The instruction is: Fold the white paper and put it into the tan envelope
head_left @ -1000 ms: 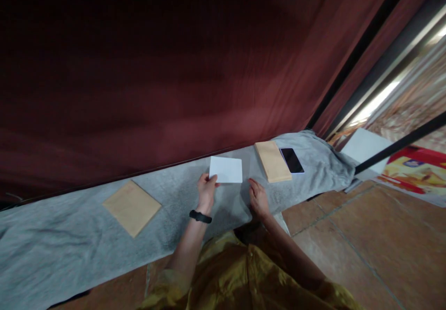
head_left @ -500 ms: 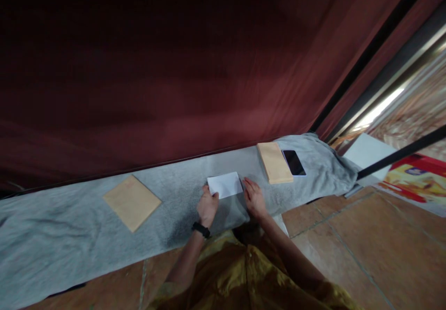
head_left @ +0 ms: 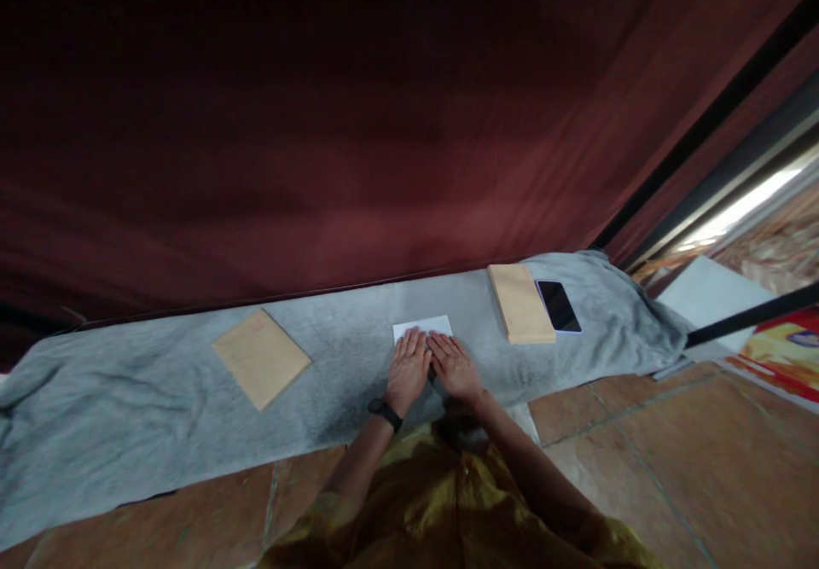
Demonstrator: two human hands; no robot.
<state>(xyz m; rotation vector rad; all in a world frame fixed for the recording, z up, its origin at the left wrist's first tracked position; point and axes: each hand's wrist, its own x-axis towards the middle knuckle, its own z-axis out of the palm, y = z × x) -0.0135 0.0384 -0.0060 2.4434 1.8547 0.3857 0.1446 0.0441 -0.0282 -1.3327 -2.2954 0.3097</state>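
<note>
White paper [head_left: 422,324], one piece, layers too small to count: flat on grey cloth [head_left: 345,356], near part covered by left hand [head_left: 409,368] and right hand [head_left: 455,370], far edge and far corners exposed.

Step in hand, by judgement: pressing or smoothing the paper against the cloth. Next move, by judgement: even pressure out towards the edges for further flattening; for any lifting, a fingertip under a free edge and a light pinch, given thin stock on a soft, yielding base.

Grip, left: palm down, fingers extended and slightly parted, laid over the left half of the paper; nothing pinched or enclosed. Black wristband [head_left: 385,413] on the same arm.

Grip, right: palm down, likewise straight-fingered, slanted inward over the right half; no grasp on anything. Inner sides of both hands close together; touching or barely apart, impossible to tell. Force of pressing likewise.

Also on the cloth: single brown envelope [head_left: 262,357], set cornerwise to the left, well apart from the paper; stack of brown envelopes [head_left: 521,303], to the right, apart from the paper; phone [head_left: 559,306], dark screen up, just beyond the stack.

Behind: dark red curtain [head_left: 358,236].
</note>
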